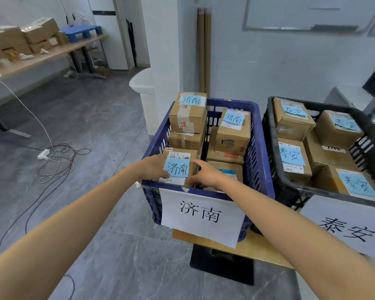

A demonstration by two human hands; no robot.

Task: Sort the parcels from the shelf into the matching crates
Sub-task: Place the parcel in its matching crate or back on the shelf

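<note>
Both bare hands reach into a blue crate (260,148) and clasp a small cardboard parcel (178,165) between them. The left hand (153,167) presses its left side with the thumb lying on top; the right hand (206,173) cups its right side, fingers curled around the edge. The parcel sits in the crate's near-left corner, and its blue sticky note (177,167) reads 济南 in handwriting. Just below the hands, a white paper sign (201,215) on the crate front reads 济南 in print. Beyond the hands, two more boxes in the same crate carry blue 济南 notes: a far-left box (187,113) and a far-right box (233,131). To the right of the right hand stands a black crate (364,146), touching the blue one, with boxes labelled 泰安 and a front sign (346,228) reading 泰安.
</note>
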